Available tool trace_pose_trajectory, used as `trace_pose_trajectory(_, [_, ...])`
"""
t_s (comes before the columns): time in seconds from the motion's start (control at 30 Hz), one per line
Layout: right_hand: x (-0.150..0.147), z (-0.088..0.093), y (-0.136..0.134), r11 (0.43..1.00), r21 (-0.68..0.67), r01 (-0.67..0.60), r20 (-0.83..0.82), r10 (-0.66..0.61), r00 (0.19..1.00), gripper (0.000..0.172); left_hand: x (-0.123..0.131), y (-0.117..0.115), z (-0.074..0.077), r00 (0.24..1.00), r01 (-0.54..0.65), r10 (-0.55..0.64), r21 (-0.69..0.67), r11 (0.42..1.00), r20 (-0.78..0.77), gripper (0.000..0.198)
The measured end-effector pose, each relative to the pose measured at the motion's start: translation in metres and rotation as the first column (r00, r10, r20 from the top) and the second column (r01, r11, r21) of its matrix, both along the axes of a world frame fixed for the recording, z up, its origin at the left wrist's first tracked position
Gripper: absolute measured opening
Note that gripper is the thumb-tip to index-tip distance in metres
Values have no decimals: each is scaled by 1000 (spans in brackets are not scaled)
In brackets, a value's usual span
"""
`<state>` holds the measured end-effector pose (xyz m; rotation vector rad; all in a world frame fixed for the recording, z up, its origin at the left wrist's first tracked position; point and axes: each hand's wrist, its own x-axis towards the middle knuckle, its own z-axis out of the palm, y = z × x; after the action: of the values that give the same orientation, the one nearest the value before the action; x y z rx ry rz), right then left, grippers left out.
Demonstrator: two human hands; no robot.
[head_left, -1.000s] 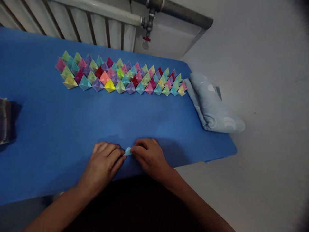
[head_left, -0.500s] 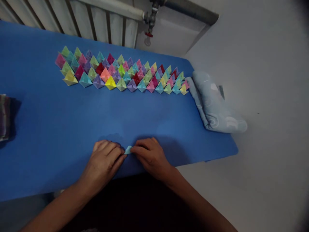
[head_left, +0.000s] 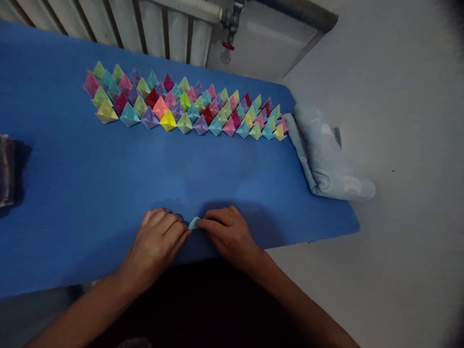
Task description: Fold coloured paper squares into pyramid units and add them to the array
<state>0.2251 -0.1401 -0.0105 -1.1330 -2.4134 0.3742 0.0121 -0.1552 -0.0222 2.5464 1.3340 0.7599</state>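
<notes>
A small light-blue piece of folded paper sits between my two hands near the front edge of the blue table. My left hand pinches its left end with thumb and fingers. At the paper's right end, my right hand has its fingertips closed on it. Much of the paper is covered by my fingers, so its full shape is hidden. Beyond my hands, several rows of folded paper boats in many colours stand close together across the table.
A rolled light-blue patterned cloth lies at the table's right end against the wall. At the left edge is a dark stack, partly out of view. Behind the blue table stand a white radiator and a valve with a red handle.
The view has shifted slightly, so the background sits a little differently. Both hands keep their pinch on the light-blue paper, with hardly any movement.
</notes>
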Motion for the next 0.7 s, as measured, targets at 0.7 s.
trace_pose_trajectory(0.7, [5, -3, 4, 986, 129, -101, 139, 82, 987, 22, 3, -11, 10, 982, 48, -12, 188, 981, -188, 25])
